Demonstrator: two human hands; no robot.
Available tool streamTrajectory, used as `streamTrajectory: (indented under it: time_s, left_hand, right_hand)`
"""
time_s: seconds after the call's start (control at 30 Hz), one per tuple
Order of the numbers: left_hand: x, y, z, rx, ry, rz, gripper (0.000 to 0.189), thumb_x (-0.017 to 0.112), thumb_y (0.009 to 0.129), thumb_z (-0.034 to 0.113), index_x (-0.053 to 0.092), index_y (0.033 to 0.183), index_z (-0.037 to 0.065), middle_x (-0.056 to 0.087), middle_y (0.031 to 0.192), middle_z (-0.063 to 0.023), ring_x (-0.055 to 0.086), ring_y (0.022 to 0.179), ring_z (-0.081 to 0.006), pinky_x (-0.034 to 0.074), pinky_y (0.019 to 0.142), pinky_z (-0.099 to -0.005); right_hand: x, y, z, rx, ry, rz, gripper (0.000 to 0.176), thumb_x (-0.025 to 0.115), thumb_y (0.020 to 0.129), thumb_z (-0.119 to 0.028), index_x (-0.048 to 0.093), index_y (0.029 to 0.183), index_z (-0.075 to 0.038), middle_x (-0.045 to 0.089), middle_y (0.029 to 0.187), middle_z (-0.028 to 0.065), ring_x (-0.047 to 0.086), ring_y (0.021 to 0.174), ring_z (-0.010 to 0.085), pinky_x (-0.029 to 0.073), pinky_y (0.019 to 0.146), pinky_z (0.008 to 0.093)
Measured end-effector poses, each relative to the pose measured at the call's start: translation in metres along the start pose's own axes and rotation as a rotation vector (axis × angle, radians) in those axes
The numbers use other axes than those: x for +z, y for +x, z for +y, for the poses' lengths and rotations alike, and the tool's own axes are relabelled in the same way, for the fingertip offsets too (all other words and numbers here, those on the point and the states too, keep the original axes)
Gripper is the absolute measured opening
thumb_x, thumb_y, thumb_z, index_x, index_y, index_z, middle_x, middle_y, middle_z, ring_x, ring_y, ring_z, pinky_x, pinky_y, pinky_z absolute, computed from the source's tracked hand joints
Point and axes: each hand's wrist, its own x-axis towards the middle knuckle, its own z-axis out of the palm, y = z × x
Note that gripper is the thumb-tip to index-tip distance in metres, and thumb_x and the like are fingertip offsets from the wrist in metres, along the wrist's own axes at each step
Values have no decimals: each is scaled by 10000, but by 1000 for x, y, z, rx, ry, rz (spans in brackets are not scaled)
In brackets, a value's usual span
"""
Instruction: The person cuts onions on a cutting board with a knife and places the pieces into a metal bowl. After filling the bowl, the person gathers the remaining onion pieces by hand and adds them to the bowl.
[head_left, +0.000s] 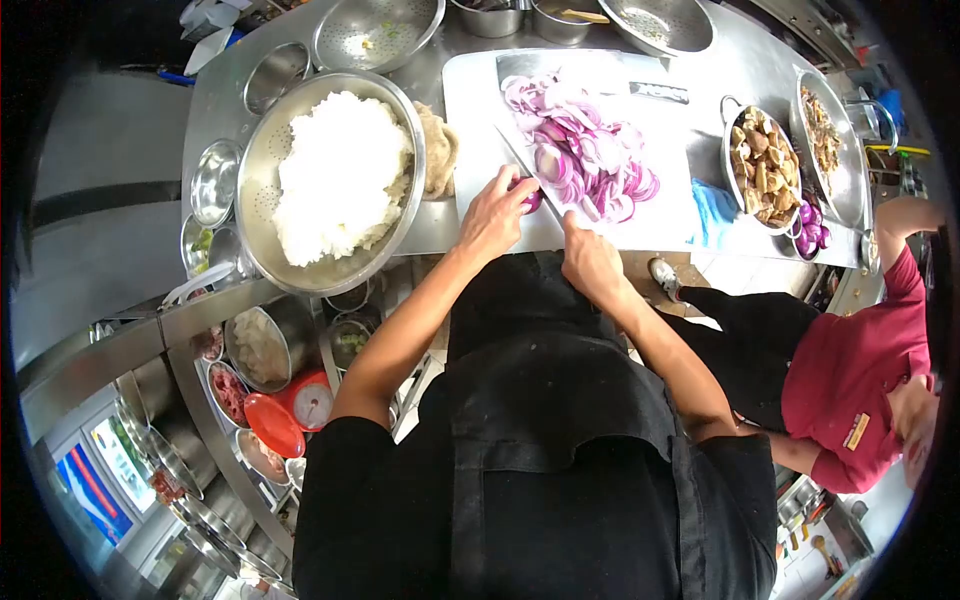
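Observation:
My left hand [492, 218] has its fingers closed on a piece of red onion [531, 201] near the front edge of a white cutting board [478, 120]. In my right hand [592, 262] is the handle of a knife [522, 158]. Its narrow blade runs up and left across the board, close beside the held onion and my left fingertips. Past the blade, to the right, lies a loose heap of sliced red onion [600, 155]. A second, broad-bladed knife with a black handle [658, 92] rests at the board's far side.
Left of the board stands a large perforated bowl [262, 180] of white shredded food [340, 180]. At right are a colander of cut mushrooms [765, 165], a bowl of whole red onions [812, 230] and a blue cloth or bag [712, 212]. A person in a red shirt [850, 360] stands at right.

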Motion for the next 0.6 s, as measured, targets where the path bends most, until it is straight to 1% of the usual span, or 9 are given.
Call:
streamTrajectory:
  time_s: [0.1, 0.17, 0.2, 0.3, 0.33, 0.37, 0.43, 0.47, 0.6]
  left_hand:
    - [1, -1, -3, -1, -2, 5, 298, 607, 776, -29, 543, 1043, 87, 480, 983, -129, 592, 859, -345, 483, 703, -448]
    - [3, -3, -5, -2, -5, 28, 292, 605, 780, -26, 542, 1040, 89, 479, 982, -128, 594, 850, -342, 484, 694, -448]
    - [3, -3, -5, 16, -8, 46, 288, 607, 781, -23, 540, 1038, 89, 478, 980, -127, 597, 838, -339, 484, 683, -446]
    - [3, -2, -10, 43, -25, 52, 305, 614, 776, -21, 540, 1053, 86, 470, 999, -121, 605, 823, -321, 491, 677, -432]
    - [4, -3, -11, 49, -42, 37, 327, 620, 770, -22, 542, 1070, 83, 463, 1019, -116, 611, 820, -307, 497, 683, -420]
    - [5, -1, -14, 51, -48, 38, 327, 620, 770, -22, 542, 1070, 83, 463, 1019, -116, 611, 820, -307, 497, 683, -420]
    - [7, -4, -15, 80, -44, 71, 317, 617, 771, -22, 547, 1062, 84, 462, 1014, -114, 612, 818, -299, 499, 680, -421]
    - [7, -4, -15, 83, -24, 71, 313, 619, 770, -20, 548, 1056, 84, 461, 1010, -114, 609, 813, -301, 499, 679, -419]
    - [4, 0, -15, 112, -45, 94, 306, 618, 771, -20, 548, 1050, 85, 459, 1011, -117, 607, 805, -305, 496, 673, -419]
  right_hand:
    - [-11, 5, -2, 21, -35, -77, 304, 518, 749, -15, 416, 1028, 49, 602, 658, 255, 642, 663, 401, 512, 590, 474]
    - [-14, -5, -3, -30, -43, -21, 279, 509, 756, -14, 421, 1014, 43, 601, 641, 244, 639, 647, 400, 509, 586, 480]
    - [5, 2, 4, -24, 0, -1, 304, 498, 761, -9, 420, 1047, 54, 606, 648, 245, 635, 644, 407, 505, 589, 490]
    - [5, 12, 3, -65, -2, 66, 364, 502, 756, -7, 403, 1097, 76, 610, 658, 249, 635, 652, 413, 504, 586, 490]
    - [-10, 10, -4, -4, -2, -46, 390, 490, 763, -9, 400, 1129, 87, 612, 673, 254, 635, 670, 418, 504, 598, 495]
    - [-8, 11, -4, 0, -7, -46, 390, 490, 763, -9, 400, 1129, 87, 612, 673, 254, 635, 670, 418, 504, 598, 495]
    - [3, 6, -4, 15, -2, -29, 333, 486, 765, -14, 418, 1080, 73, 608, 676, 260, 635, 687, 424, 500, 613, 505]
    - [8, 10, -4, 20, 3, -26, 278, 491, 757, -5, 422, 1020, 52, 608, 694, 273, 629, 700, 436, 492, 627, 517]
    - [-1, 17, -9, -5, 24, 4, 263, 512, 737, 12, 409, 978, 29, 606, 693, 273, 622, 696, 441, 485, 626, 519]
